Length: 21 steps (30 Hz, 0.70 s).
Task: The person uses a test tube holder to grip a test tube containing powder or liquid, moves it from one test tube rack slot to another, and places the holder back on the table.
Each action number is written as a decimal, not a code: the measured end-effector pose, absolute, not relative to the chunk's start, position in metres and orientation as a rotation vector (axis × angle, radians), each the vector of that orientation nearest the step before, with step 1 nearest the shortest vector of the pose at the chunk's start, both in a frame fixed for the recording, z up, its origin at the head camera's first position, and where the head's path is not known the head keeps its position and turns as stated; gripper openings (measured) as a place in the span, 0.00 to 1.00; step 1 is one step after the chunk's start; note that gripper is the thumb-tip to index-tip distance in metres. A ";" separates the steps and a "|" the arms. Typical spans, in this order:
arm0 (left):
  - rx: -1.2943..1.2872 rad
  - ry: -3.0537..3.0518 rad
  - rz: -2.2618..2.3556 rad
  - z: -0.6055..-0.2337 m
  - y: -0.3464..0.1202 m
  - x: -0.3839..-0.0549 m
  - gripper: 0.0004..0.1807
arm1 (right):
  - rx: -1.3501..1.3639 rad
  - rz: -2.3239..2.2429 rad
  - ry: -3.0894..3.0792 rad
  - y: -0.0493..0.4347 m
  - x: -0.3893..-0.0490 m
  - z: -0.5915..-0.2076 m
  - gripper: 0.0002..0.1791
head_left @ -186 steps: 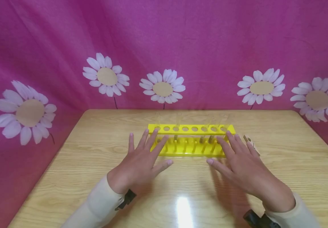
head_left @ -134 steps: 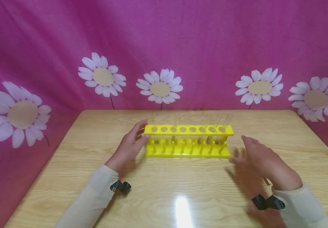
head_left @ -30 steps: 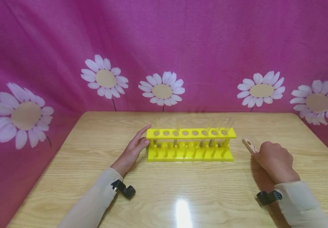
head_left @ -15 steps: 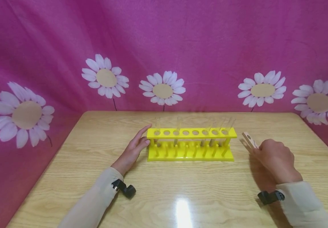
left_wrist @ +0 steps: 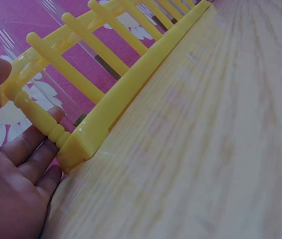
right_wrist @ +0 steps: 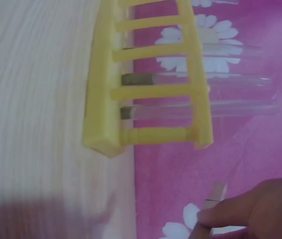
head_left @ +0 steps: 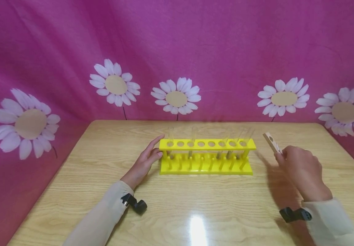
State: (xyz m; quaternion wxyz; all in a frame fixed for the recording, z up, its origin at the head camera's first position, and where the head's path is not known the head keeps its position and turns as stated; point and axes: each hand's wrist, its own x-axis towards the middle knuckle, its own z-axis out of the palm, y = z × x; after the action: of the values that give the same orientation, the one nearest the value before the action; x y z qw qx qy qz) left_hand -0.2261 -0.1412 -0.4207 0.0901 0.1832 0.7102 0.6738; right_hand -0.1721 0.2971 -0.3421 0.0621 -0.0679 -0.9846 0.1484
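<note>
A yellow rack (head_left: 206, 172) stands upright in the middle of the wood-grained worktop (head_left: 164, 212). The left hand (head_left: 140, 166) has its grip clamped on the rack's left end, thumb to the front and fingers reaching behind the end post. Clear test tubes (right_wrist: 240, 107) stand in the rack, two toward its left and three together at its right, dark material (right_wrist: 138, 79) showing at the bottom of some (what it is, I cannot tell). Pegs (left_wrist: 95, 46) line the base. To the right of the rack, the right hand (head_left: 303, 171) has its grip pinched together on a wooden clip (head_left: 272, 142), held above the worktop and apart from the rack. Behind hangs a magenta cloth (head_left: 226, 51) with white flowers (head_left: 283, 98).
</note>
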 end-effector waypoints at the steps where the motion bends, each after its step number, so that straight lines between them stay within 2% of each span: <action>1: 0.544 2.110 2.004 -0.421 -0.141 -0.226 0.29 | -0.205 0.449 -2.953 0.296 -0.172 -0.341 0.16; 21: 0.529 2.133 1.990 -0.422 -0.141 -0.227 0.29 | 0.017 0.659 -2.557 0.266 -0.152 -0.308 0.18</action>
State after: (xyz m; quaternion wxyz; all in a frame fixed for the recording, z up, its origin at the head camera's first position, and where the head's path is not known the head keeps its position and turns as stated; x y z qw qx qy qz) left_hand -0.2273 -0.1414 -0.4218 0.0883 0.1778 0.7167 0.6685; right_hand -0.1522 0.2656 -0.3077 0.2479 0.0062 -0.9382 0.2416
